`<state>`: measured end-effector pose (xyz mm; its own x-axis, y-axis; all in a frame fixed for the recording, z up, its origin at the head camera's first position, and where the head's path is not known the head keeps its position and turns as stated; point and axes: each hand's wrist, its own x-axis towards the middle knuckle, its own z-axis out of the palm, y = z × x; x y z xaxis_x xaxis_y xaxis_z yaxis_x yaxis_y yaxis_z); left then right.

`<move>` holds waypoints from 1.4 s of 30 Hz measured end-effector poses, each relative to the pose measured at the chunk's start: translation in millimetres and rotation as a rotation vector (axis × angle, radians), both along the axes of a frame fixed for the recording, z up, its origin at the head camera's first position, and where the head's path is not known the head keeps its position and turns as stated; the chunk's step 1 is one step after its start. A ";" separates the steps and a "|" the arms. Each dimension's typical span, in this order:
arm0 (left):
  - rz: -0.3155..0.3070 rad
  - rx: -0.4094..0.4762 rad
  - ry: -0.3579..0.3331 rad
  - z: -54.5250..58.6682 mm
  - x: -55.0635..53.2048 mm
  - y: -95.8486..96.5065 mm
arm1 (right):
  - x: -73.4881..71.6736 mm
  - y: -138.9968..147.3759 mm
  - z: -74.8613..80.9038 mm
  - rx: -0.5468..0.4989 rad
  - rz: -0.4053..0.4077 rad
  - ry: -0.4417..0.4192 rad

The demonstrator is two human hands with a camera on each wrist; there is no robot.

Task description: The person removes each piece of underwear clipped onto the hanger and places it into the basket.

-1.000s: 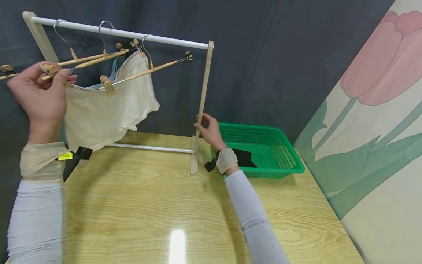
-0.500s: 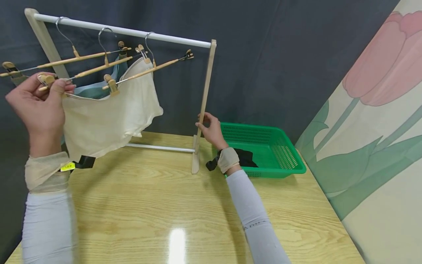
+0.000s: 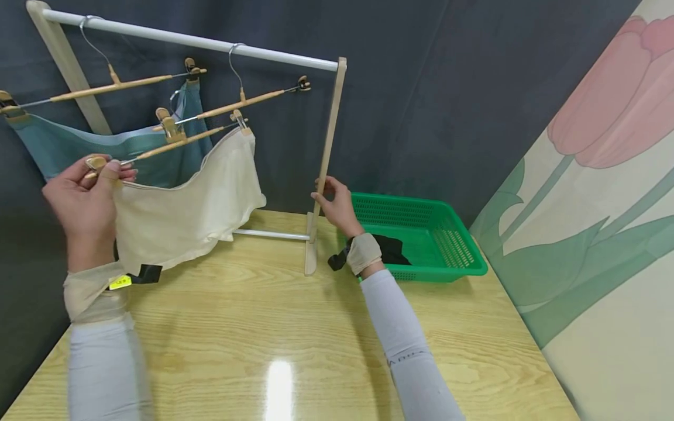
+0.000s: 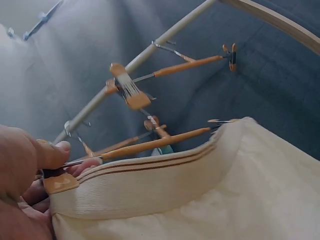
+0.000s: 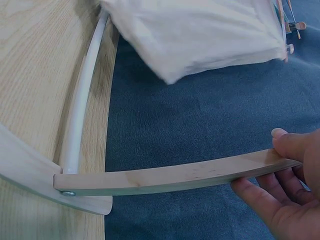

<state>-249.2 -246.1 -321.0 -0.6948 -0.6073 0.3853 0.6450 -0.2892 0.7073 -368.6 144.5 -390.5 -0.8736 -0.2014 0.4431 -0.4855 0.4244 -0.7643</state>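
A clothes rack with pale wooden posts and a white tubular rail [image 3: 332, 117] stands on a light wood-grain table [image 3: 316, 339]. In front of the rack's left half, the left hand [image 3: 86, 204] pinches one end of a slim wooden-and-metal clip hanger [image 3: 176, 144] — thumb and fingers closed narrowly around it, right at the clip. From this hanger hangs a cream cloth garment [image 3: 184, 219], clipped at both ends of its waistband; the left wrist view shows thin brown lines along that band. The hanger's hook sits below the rack's rail, off it, and the garment hangs in front of the rack with its lower edge above the table.

The right hand [image 3: 339, 207] holds the rack's right post partway up, thumb on one side and fingers on the other, with the wood between them.

Two similar hangers have their hooks over the rack's rail: one near the left end, carrying a blue-green cloth garment [image 3: 144, 143] behind the cream one, and another nearer the right post.

To the right of the rack rests a green perforated plastic basket [image 3: 432, 272] with a black cloth [image 3: 389, 248] inside, partly covered by the right wrist. A dark fabric backdrop [image 3: 421, 117] spans behind the rack — and a panel with a pink tulip [image 3: 595, 128] stands farther right.
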 end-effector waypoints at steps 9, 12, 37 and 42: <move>-0.152 0.015 -0.118 -36.4 -4.8 7.7 | -3.5 0.5 -2.7 0.016 0.006 0.005; -0.183 0.002 -0.132 -42.9 -5.3 12.0 | -3.5 0.3 -2.5 0.008 0.007 0.006; -0.497 -0.211 0.043 -58.3 -5.4 21.0 | -1.0 7.3 -4.5 0.073 -0.020 -0.007; -0.491 -0.271 0.029 -55.0 -4.3 25.4 | 11.3 16.1 0.8 0.050 0.003 -0.045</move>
<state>-253.6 -220.7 -376.0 -0.8580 -0.0915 0.5054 0.5004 -0.3708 0.7824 -357.3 160.7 -389.7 -0.8915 -0.2248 0.3932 -0.4528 0.4609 -0.7633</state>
